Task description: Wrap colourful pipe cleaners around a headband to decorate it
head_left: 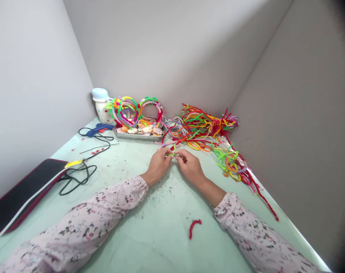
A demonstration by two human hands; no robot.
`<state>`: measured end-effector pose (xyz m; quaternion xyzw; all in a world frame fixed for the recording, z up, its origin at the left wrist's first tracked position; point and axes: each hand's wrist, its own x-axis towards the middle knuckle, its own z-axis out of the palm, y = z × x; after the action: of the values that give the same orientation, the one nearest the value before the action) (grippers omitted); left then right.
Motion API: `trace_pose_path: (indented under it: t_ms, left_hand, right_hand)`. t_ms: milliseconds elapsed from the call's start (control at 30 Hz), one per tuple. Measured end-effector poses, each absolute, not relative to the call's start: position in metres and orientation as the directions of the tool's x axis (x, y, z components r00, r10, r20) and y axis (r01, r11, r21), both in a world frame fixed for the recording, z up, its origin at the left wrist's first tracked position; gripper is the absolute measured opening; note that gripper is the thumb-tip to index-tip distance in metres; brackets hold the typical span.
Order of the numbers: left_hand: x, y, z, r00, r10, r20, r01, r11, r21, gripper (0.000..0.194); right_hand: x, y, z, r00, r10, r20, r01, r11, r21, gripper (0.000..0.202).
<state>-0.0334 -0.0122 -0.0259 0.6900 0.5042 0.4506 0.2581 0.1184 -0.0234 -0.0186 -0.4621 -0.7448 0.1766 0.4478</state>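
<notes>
My left hand (159,163) and my right hand (190,166) meet over the middle of the table, fingertips pinched close together. Between them is a green pipe cleaner (174,154), gripped from both sides; a short end of it sticks up above the fingers. My fingers hide much of its shape. Just beyond my fingertips lie pink and red pipe cleaners (186,138). Nearer to me, a short red pipe-cleaner piece (194,227) rests alone on the tabletop.
A metal tray (138,136) of seashells stands at the back, with colourful pipe-cleaner hoops (127,110) on it. A pile of pipe cleaners (203,121) spreads right. Leftward are a blue glue gun (100,129), a lidded cup (101,108), black cable (81,178) and a dark mat (27,189).
</notes>
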Motion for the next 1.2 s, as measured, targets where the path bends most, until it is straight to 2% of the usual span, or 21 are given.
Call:
trace_pose_path:
  t_ms: [533,700,967,1200]
  left_hand:
    - [-0.032,-0.017,-0.018,0.082,0.942,0.324,0.416,-0.328,0.848,0.012]
    - [-0.031,-0.018,-0.017,0.086,0.944,0.319,0.397,-0.326,0.858,0.013]
    - [-0.031,-0.017,-0.019,0.097,0.946,0.309,0.387,-0.322,0.864,0.013]
    - [-0.032,-0.017,-0.018,0.098,0.939,0.331,0.392,-0.342,0.854,0.014]
  right_hand:
    - [0.123,-0.021,-0.02,-0.171,0.787,0.593,0.586,0.565,-0.581,0.021]
    - [0.125,-0.021,-0.019,-0.194,0.753,0.628,0.687,0.562,-0.462,0.021]
    - [0.131,-0.021,-0.015,-0.324,0.704,0.632,0.788,0.57,-0.231,0.024]
    - [0.133,-0.021,-0.015,-0.378,0.674,0.635,0.818,0.564,-0.112,0.025]
